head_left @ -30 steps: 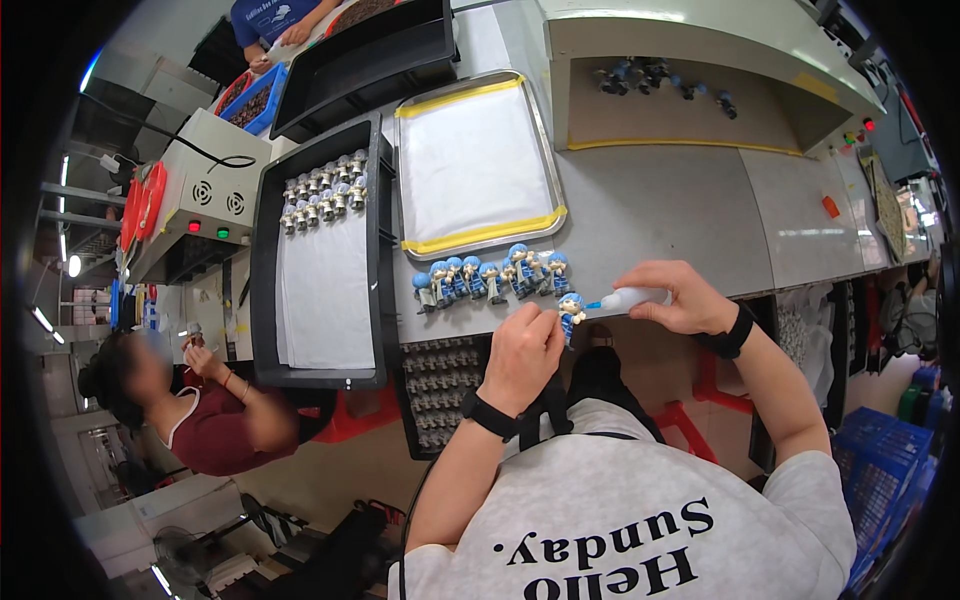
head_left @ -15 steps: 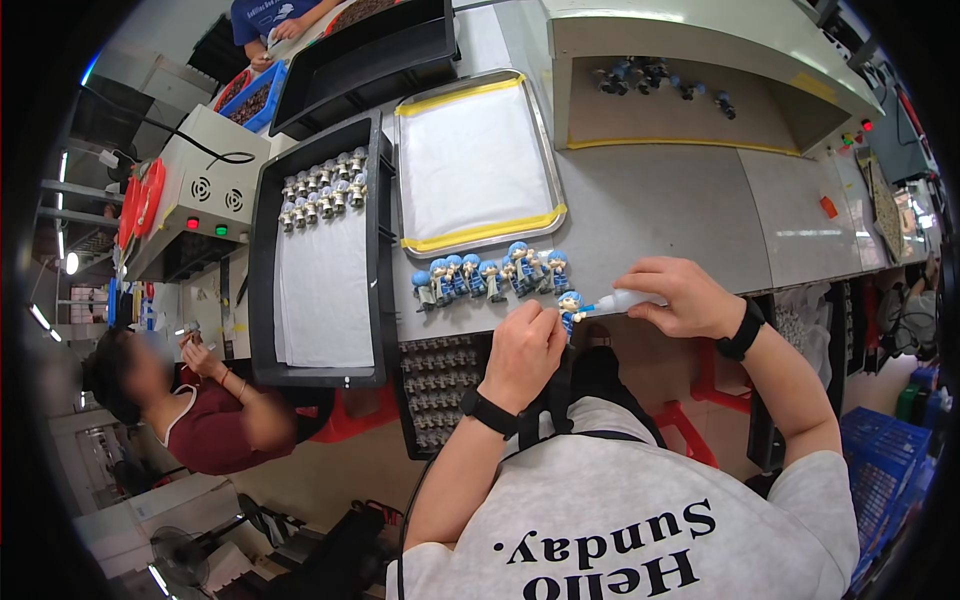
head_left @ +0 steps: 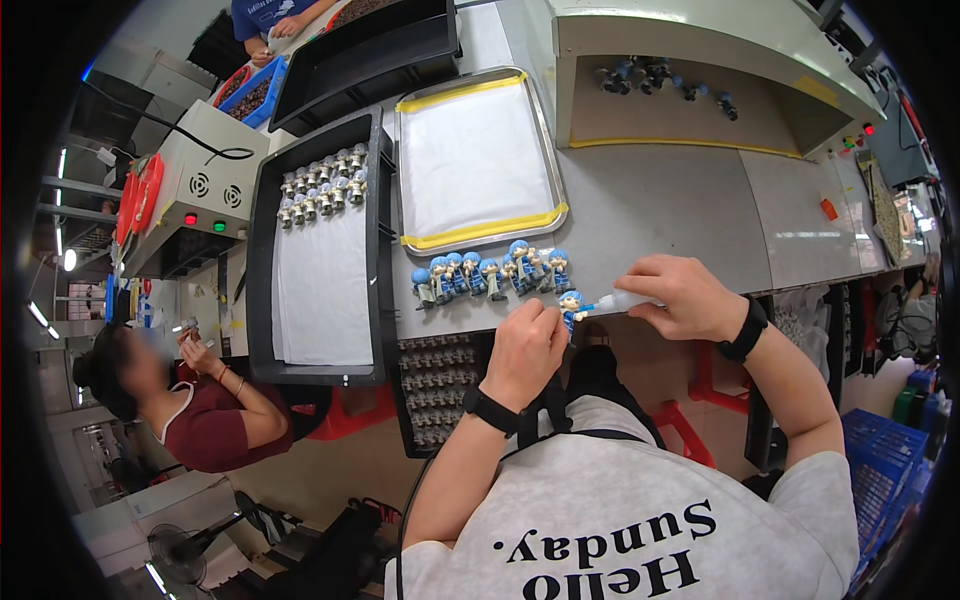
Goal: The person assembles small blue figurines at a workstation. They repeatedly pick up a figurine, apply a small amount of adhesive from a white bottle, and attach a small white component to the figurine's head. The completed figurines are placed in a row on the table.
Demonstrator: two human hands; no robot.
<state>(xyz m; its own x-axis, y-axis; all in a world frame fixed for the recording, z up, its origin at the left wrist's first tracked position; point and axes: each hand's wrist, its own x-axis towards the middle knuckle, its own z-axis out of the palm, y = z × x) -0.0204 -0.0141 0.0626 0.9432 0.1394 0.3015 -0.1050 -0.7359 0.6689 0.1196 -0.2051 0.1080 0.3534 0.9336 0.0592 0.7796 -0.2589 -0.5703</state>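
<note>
Left hand [head_left: 525, 345]: thumb and fingers pinched on a small figurine [head_left: 570, 302], which sits at the hand's right-hand side.
Figurine, handling: blue-haired, head uppermost; I judge it light and stiff, probably hard plastic, its painted surface perhaps slippery.
Figurine, hold: the body below the head seems soundest; small projecting parts are likely the most fragile.
Right hand [head_left: 685, 298]: closed on a whitish bottle [head_left: 630, 299], whose blue nozzle [head_left: 591, 307] points left toward the figurine; whether they touch, I cannot tell from here.
Bottle, handling: apparently light and soft-walled; a gentle grip on its barrel should suit.
Figurine group [head_left: 490, 278]: clustered on the grey table [head_left: 660, 200] just beyond the left hand.
Metal tray [head_left: 560, 190]: farther beyond the left hand, paper-lined, yellow-taped.
</note>
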